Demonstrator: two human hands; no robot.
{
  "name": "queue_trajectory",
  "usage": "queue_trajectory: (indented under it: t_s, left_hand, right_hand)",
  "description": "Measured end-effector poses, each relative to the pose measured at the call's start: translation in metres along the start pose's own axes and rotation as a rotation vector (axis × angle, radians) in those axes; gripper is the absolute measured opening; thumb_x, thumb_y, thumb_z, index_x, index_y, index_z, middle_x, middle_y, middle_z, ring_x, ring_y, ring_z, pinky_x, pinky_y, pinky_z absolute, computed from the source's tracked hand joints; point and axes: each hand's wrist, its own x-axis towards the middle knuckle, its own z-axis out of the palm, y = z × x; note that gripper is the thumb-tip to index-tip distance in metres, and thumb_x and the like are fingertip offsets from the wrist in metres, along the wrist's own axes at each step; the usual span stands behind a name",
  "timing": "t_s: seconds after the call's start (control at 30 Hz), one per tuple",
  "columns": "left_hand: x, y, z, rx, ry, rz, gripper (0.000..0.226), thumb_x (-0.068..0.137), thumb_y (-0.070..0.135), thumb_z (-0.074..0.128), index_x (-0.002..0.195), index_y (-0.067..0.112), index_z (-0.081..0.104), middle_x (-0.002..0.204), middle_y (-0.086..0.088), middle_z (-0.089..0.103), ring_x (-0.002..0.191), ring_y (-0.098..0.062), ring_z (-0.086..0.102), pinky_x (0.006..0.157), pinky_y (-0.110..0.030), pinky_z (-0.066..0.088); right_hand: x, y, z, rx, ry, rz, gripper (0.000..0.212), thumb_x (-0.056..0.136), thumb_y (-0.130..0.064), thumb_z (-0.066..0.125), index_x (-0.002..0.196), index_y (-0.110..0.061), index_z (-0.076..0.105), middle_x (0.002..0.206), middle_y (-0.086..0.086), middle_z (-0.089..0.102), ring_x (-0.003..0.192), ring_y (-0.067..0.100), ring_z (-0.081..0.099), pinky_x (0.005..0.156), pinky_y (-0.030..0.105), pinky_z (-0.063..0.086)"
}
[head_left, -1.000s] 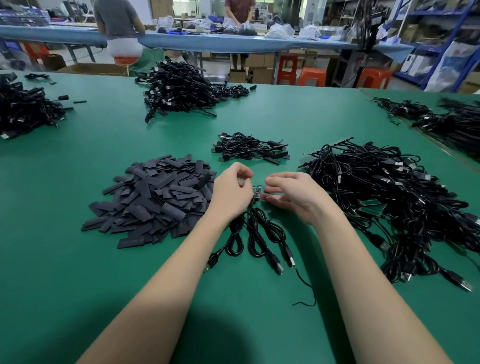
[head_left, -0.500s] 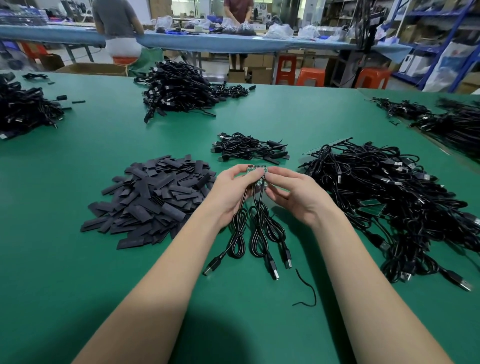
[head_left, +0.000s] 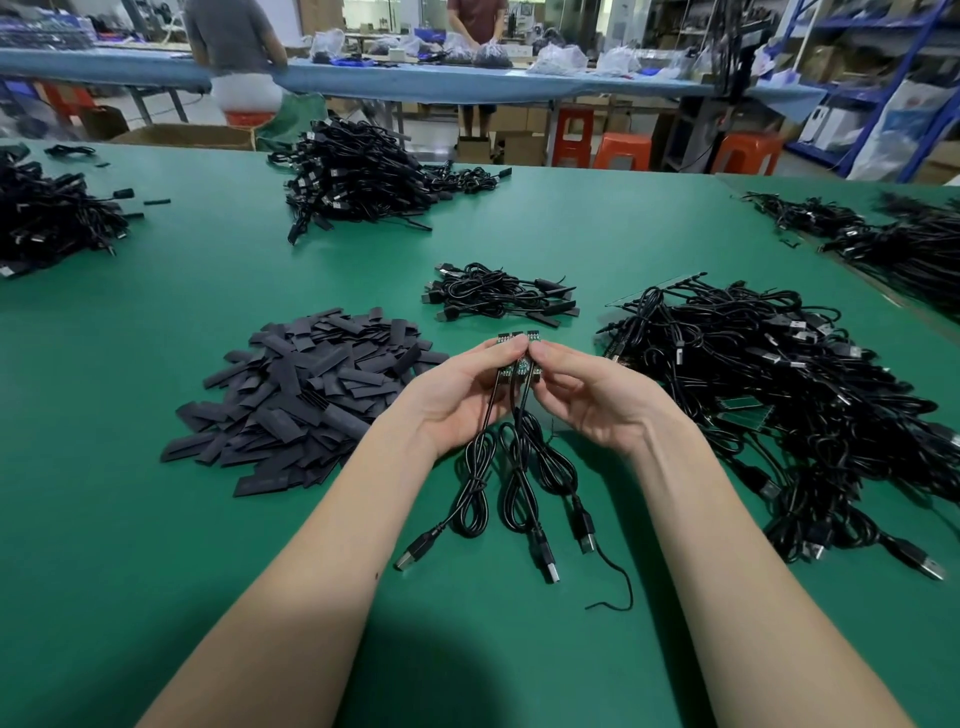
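Note:
Three small green circuit boards (head_left: 518, 339) stand side by side, pinched between the fingertips of my left hand (head_left: 457, 395) and my right hand (head_left: 597, 397), raised a little above the green table (head_left: 156, 519). From each board a thin black USB cable (head_left: 514, 483) hangs down; the coils and USB plugs lie on the table between my forearms. A pile of flat black sleeve pieces (head_left: 301, 395) lies just left of my left hand. A big heap of black USB cables (head_left: 779, 395) lies to the right of my right hand.
A small bundle of cables (head_left: 498, 296) lies beyond my hands. More cable heaps sit at the far middle (head_left: 358, 176), far left (head_left: 47, 218) and far right (head_left: 893, 239). A loose bit of black wire (head_left: 618, 587) lies near the plugs. Two people stand at a blue table (head_left: 467, 78) behind.
Both hands have lifted the boards off the table and turned them upright, so the board ends now stick up above my fingertips. The cables trail up with them.

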Motion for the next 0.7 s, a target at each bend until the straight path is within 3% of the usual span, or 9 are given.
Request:
queue_trajectory:
  t_s: [0.2, 0.3, 0.37, 0.43, 0.5, 0.53, 0.6, 0.7]
  left_hand:
    - [-0.001, 0.001, 0.002, -0.079, -0.014, -0.048, 0.023, 0.075, 0.028, 0.073, 0.093, 0.015, 0.067, 0.071, 0.004, 0.066, 0.051, -0.005, 0.057, 0.048, -0.017, 0.048]
    - [0.000, -0.001, 0.002, -0.028, 0.014, -0.019, 0.026, 0.078, 0.027, 0.074, 0.098, 0.015, 0.064, 0.079, 0.001, 0.065, 0.058, -0.007, 0.056, 0.058, -0.019, 0.048]
    - [0.003, -0.004, 0.002, 0.191, 0.156, 0.114, 0.022, 0.085, 0.019, 0.075, 0.104, 0.013, 0.066, 0.091, -0.003, 0.067, 0.072, -0.013, 0.061, 0.075, -0.025, 0.049]
    - [0.004, -0.006, -0.001, 0.598, 0.371, 0.313, 0.018, 0.085, 0.020, 0.079, 0.101, 0.015, 0.071, 0.099, -0.001, 0.072, 0.088, -0.013, 0.067, 0.089, -0.025, 0.051]
    - [0.004, -0.010, -0.004, 1.085, 0.489, 0.559, 0.021, 0.085, 0.024, 0.077, 0.105, 0.019, 0.072, 0.103, 0.008, 0.071, 0.095, -0.006, 0.064, 0.090, -0.016, 0.045]
    - [0.005, -0.011, -0.003, 1.205, 0.507, 0.665, 0.021, 0.087, 0.024, 0.074, 0.107, 0.019, 0.071, 0.104, 0.010, 0.068, 0.095, -0.004, 0.060, 0.089, -0.014, 0.042]
    - [0.006, -0.011, 0.002, 1.119, 0.489, 0.720, 0.013, 0.091, 0.022, 0.069, 0.103, 0.020, 0.070, 0.103, 0.010, 0.069, 0.091, -0.003, 0.062, 0.086, -0.015, 0.045]
    - [0.007, -0.009, 0.014, 0.513, 0.258, 0.419, 0.009, 0.097, 0.021, 0.064, 0.103, 0.015, 0.066, 0.100, -0.001, 0.072, 0.081, -0.008, 0.070, 0.077, -0.023, 0.055]
  right_hand:
    - [-0.006, 0.002, 0.006, 0.143, -0.044, 0.039, 0.008, 0.069, -0.007, 0.079, 0.077, -0.006, 0.081, 0.077, 0.009, 0.075, 0.064, 0.016, 0.073, 0.054, 0.020, 0.059]
    - [-0.010, 0.000, 0.004, 0.195, -0.061, 0.026, 0.011, 0.071, -0.005, 0.077, 0.082, -0.005, 0.077, 0.075, 0.008, 0.074, 0.064, 0.016, 0.072, 0.056, 0.021, 0.060]
    - [-0.013, -0.007, -0.002, 0.173, -0.048, -0.003, 0.020, 0.071, -0.006, 0.079, 0.090, -0.009, 0.071, 0.071, 0.003, 0.072, 0.065, 0.013, 0.070, 0.057, 0.019, 0.059]
    - [-0.017, -0.015, -0.010, 0.085, -0.012, -0.039, 0.029, 0.070, -0.008, 0.079, 0.096, -0.013, 0.067, 0.073, 0.000, 0.072, 0.065, 0.010, 0.069, 0.056, 0.018, 0.057]
    - [-0.018, -0.021, -0.013, -0.063, 0.014, -0.078, 0.035, 0.067, -0.012, 0.081, 0.099, -0.015, 0.066, 0.077, -0.003, 0.072, 0.063, 0.008, 0.067, 0.057, 0.017, 0.056]
    - [-0.017, -0.022, -0.013, -0.142, 0.031, -0.092, 0.038, 0.065, -0.016, 0.084, 0.098, -0.016, 0.067, 0.077, -0.004, 0.072, 0.061, 0.008, 0.066, 0.056, 0.017, 0.055]
    - [-0.014, -0.020, -0.010, -0.249, 0.083, -0.116, 0.043, 0.058, -0.024, 0.089, 0.097, -0.018, 0.071, 0.077, -0.008, 0.073, 0.060, 0.007, 0.062, 0.054, 0.017, 0.052]
    - [-0.008, -0.015, -0.006, -0.242, 0.146, -0.140, 0.045, 0.056, -0.029, 0.090, 0.097, -0.020, 0.074, 0.079, -0.009, 0.074, 0.060, 0.007, 0.059, 0.053, 0.017, 0.049]
